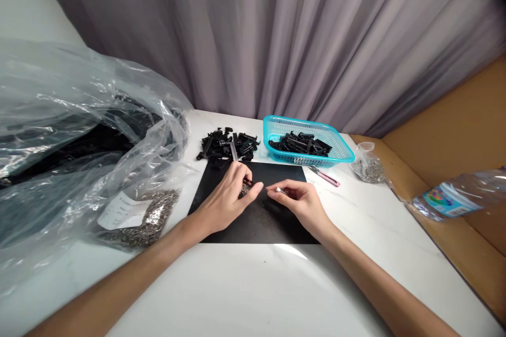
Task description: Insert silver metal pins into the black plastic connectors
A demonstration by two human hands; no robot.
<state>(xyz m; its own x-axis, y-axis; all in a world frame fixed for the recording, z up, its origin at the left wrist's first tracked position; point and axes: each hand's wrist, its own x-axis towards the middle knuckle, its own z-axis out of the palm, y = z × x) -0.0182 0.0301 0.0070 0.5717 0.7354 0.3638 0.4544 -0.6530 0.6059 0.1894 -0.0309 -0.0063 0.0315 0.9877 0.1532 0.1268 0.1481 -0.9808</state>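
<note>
My left hand (227,197) is over the black mat (261,229), its fingers curled and its thumb stretched toward the right. A dark end of a black plastic part (250,182) shows between its fingers; most of the part is hidden. Small metal pieces (245,189) show just beneath this hand. To the right, my right hand (300,202) is closed in a pinch, thumb against forefinger. A small pale spot shows at its fingertips, too small to name. The two hands are close together but apart. Beyond them lies a pile of black plastic parts (221,145).
A blue basket (336,155) with black parts stands at the back. Beside it lie a pink-handled cutter (328,176) and a small bag of metal pieces (369,166). Left are a labelled bag of metal pieces (158,216) and a large plastic bag (95,95); right, a bottle (454,200).
</note>
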